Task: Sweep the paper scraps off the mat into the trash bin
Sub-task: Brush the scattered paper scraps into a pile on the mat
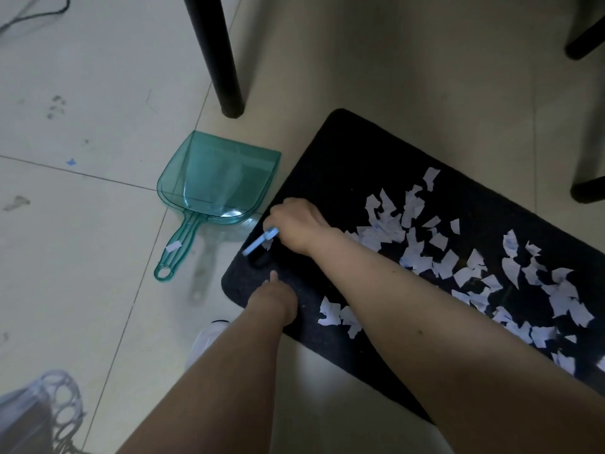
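Note:
A black mat (343, 165) lies on the tiled floor, with several white paper scraps (425, 253) strewn over its middle and right part. At the mat's left end my right hand (294, 224) grips the light-blue handle of a small brush (260, 245), whose head is hidden under the hand. My left hand (273, 298) rests on the mat's near left corner with one straight finger touching it. A clear teal dustpan (212, 181) lies flat on the floor just left of the mat, a scrap stuck on its handle. The white perforated trash bin (49, 407) shows at the bottom left.
A black table leg (226, 60) stands just beyond the dustpan and the mat's far corner. Dark furniture feet (589, 188) sit at the right edge. My white shoe (206, 339) is by the mat's near left edge. A black cable (32, 14) runs across the top left.

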